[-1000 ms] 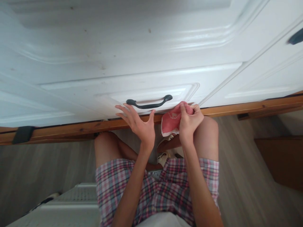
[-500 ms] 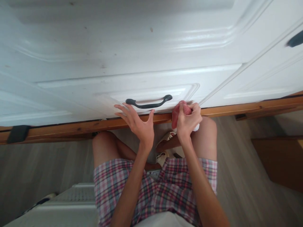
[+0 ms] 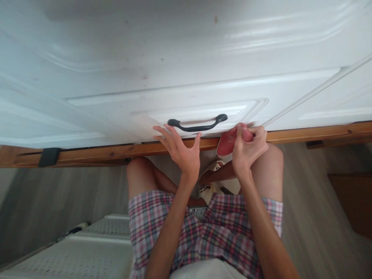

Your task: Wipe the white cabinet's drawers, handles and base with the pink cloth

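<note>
- Facing what? Biggest first.
- White cabinet front (image 3: 139, 35), filling the far half of my view. Nearer me, grey wood-look floor (image 3: 90, 186). Perforated pale unit (image 3: 87, 248) on my left, brown box-like piece (image 3: 353, 201) on my right; can't tell what either is.
- Surface closer in?
- Wooden rail (image 3: 305, 133) along the cabinet front's lower edge, black band (image 3: 50, 157) across it at left. Above the rail: glossy drawer front (image 3: 151, 104), raised inner panel.
- And your grip?
- Left hand (image 3: 184, 153): spread wide, nothing in it, at the drawer front's lower edge. Can't tell if fingertips touch. Right hand (image 3: 248, 151): narrow, pinched on a red cloth (image 3: 228, 143).
- Cloth where exactly?
- By the drawer front's lower right corner, part of it in front of the rail. Bunched, no clear long axis. Lies right of the left hand, apart from it.
- Anything smaller?
- Black handle (image 3: 200, 128), ahead of me and mostly between the hands, long axis roughly along the drawer front's lower edge. Left hand nearer: fingers by its left end, thumb just below the bar. Cloth near its right end.
</note>
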Demonstrator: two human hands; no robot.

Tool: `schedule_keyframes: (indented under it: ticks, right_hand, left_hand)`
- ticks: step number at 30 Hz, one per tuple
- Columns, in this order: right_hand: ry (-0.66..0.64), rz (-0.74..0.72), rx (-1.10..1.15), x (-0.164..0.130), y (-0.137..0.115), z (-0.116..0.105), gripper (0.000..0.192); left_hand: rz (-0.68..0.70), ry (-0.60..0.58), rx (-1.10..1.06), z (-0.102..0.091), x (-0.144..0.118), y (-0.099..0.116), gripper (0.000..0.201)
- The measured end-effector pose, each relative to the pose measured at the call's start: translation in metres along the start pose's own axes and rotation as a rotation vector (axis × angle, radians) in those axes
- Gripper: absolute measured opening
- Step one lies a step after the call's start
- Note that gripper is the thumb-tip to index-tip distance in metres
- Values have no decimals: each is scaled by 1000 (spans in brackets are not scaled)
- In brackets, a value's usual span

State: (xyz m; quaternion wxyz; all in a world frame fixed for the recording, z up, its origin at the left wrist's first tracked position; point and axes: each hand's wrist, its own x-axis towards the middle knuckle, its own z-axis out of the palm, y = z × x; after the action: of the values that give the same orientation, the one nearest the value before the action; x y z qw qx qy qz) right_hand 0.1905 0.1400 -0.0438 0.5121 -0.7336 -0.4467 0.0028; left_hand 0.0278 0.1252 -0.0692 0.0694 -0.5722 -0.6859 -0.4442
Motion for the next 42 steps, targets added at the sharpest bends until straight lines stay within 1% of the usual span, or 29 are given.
schedule_keyframes:
  ticks: [3,10,16,18,22,27,29,31,35,36,37,39,41,42]
  right_hand:
    - [-17,-20,-10,1,0,1,35]
    - [-10,-29,3,2,1,2,35]
    - [-20,-60,19,5,7,1,33]
    - [-15,-41,13,4,6,0,34]
    - [-38,-11,7,2,-1,-1,34]
    - [24,-28,54,1,-13,3,32]
    - [-10,-43,28,1,-9,3,34]
    - [-47,-34,-12,4,4,-2,33]
    - [32,78,-37,15,39,-23,33]
    - [22,67,-35,18,44,-28,33]
    - [-14,29,-31,20,47,-32,33]
    - [-132,-97,-1,21,43,-36,33]
    - [-210,-211,66,18,33,-31,32]
    - [-221,-237,103,15,27,-26,32]
  left_hand:
    - [-32,-16,2,0,0,1,106]
    - [2,25,51,2,-2,0,116]
    - [-1,29,56,2,-2,0,114]
    - [4,34,59,2,-2,-1,113]
    - [13,23,35,2,-2,-2,112]
    - [20,45,0,4,-2,-4,111]
    - [12,49,-2,5,-3,-6,110]
    - [-9,50,0,5,-4,-7,110]
    - [-9,45,-2,5,-4,-8,111]
    - [-2,46,-5,6,-4,-8,111]
    - [5,48,-10,6,-4,-8,111]
    - [16,55,-20,7,-4,-8,111]
    - [22,54,-22,8,-4,-10,112]
    - [24,51,-20,8,-4,-10,112]
